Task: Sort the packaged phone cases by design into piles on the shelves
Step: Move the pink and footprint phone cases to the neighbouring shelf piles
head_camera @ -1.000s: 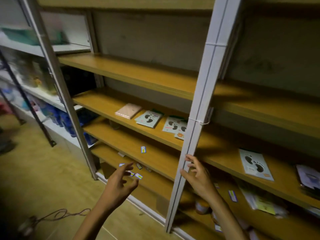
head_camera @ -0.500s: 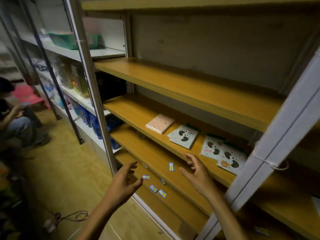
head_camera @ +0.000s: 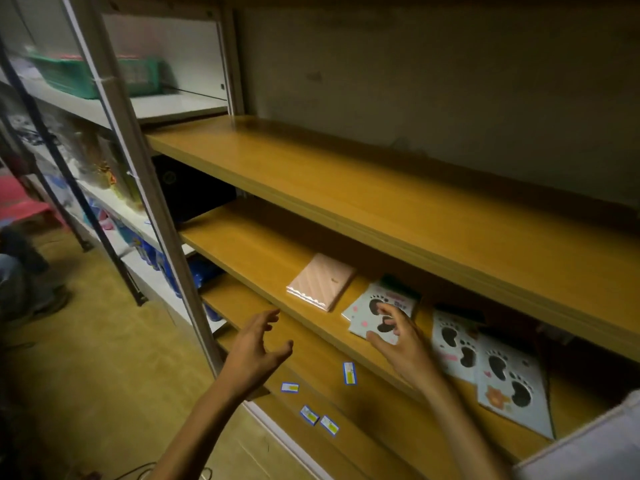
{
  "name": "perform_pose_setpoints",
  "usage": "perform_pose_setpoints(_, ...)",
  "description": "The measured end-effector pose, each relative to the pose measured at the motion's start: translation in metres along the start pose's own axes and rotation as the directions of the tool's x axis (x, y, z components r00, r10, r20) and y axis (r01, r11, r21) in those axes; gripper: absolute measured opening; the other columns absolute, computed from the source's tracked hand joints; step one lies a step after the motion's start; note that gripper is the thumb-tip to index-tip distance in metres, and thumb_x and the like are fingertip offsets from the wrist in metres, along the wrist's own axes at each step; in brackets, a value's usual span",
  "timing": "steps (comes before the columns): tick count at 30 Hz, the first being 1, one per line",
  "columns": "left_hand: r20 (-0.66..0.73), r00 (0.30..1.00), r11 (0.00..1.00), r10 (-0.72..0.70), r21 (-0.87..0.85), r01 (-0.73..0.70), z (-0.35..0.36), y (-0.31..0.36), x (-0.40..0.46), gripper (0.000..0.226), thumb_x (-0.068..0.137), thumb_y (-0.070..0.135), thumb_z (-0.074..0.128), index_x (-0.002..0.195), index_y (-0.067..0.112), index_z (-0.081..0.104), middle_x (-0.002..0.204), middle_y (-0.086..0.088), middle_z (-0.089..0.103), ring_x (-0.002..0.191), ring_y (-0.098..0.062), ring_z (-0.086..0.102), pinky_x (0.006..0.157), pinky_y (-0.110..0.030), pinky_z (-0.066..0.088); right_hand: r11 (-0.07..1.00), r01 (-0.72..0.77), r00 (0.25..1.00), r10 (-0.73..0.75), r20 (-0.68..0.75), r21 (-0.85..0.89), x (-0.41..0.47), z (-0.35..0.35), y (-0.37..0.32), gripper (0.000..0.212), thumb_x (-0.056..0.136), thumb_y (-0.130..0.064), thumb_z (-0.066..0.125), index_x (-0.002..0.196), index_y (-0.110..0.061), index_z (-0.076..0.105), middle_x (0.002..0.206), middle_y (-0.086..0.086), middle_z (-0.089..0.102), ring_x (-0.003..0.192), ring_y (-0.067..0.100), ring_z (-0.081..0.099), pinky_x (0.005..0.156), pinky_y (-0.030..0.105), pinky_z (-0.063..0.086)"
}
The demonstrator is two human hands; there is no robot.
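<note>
Pale paw-print packet (head_camera: 372, 308) lies just beyond the spread right hand (head_camera: 403, 344), nearer than the empty, open-fingered left hand (head_camera: 254, 351).

Dim, warm light is washing the shelves (head_camera: 346, 188); deep shadow is pooling beneath them, edges are bending, the left side is blurring.
</note>
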State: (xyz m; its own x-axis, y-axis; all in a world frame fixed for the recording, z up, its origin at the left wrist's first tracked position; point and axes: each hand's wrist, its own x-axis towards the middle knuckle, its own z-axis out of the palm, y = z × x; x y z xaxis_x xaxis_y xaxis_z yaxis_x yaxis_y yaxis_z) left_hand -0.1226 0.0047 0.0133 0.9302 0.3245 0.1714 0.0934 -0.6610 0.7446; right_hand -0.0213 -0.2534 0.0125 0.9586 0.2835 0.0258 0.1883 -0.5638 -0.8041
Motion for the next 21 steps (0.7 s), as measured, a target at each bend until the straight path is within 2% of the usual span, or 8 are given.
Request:
perform_pose_setpoints(4,0.041,0.998,0.999,0.046,-0.006,-0.045,0.003,-0.009,0.042,0.073,0.079,0.038,0.073,0.142,0.024,0.039,0.134,0.002,0.052,0.115,-0.01,0.05,0.092,-0.033,0.048,0.999,-0.047,0.997,0.048,-0.062,0.011,0.02,0.003,0.001,0.058,0.085,-0.035,0.068,0.137,-0.033,0.043,0.137,-0.008,0.046,0.121,0.007,0.044,0.089,0.024,0.043)
perform_pose_setpoints(7,0.084,0.992,0.995,0.098,0.003,-0.098,0.006,-0.016,0.075,0.076,0.077,0.04,0.074,0.142,0.022,0.039,0.135,0.0,0.051,0.117,-0.014,0.05,0.091,-0.033,0.047,0.997,-0.076,0.988,0.071,-0.138,-0.027,0.027,0.005,0.001,0.057,0.085,-0.033,0.067,0.138,-0.03,0.044,0.139,-0.007,0.046,0.126,0.01,0.043,0.092,0.024,0.039)
perform_pose_setpoints(12,0.176,0.971,0.985,0.164,0.019,-0.17,0.016,-0.027,0.124,0.089,0.065,0.063,0.061,0.138,0.017,0.043,0.133,-0.006,0.051,0.12,-0.023,0.046,0.092,-0.033,0.043,0.985,-0.155,0.953,0.131,-0.273,-0.071,0.023,0.016,0.004,0.054,0.085,-0.037,0.066,0.134,-0.036,0.043,0.137,-0.008,0.047,0.127,0.014,0.042,0.1,0.033,0.041)
perform_pose_setpoints(17,0.18,0.957,0.957,0.226,0.143,-0.253,0.034,-0.037,0.149,0.092,0.067,0.063,0.073,0.139,0.014,0.043,0.137,-0.007,0.049,0.123,-0.025,0.039,0.097,-0.039,0.039,0.924,-0.348,0.871,0.256,-0.419,-0.159,0.014,0.033,0.005,0.072,0.081,-0.049,0.066,0.142,-0.025,0.036,0.145,0.002,0.04,0.135,0.021,0.033,0.105,0.034,0.03)
perform_pose_setpoints(21,0.218,0.96,0.951,0.175,0.215,-0.223,0.044,-0.042,0.16,0.102,0.064,0.077,0.063,0.143,0.019,0.035,0.144,-0.006,0.046,0.129,-0.029,0.036,0.099,-0.044,0.035,0.854,-0.471,0.811,0.322,-0.488,-0.219,0.012,0.045,0.003,0.086,0.077,-0.063,0.062,0.146,-0.021,0.029,0.15,0.004,0.035,0.138,0.025,0.029,0.112,0.041,0.031)
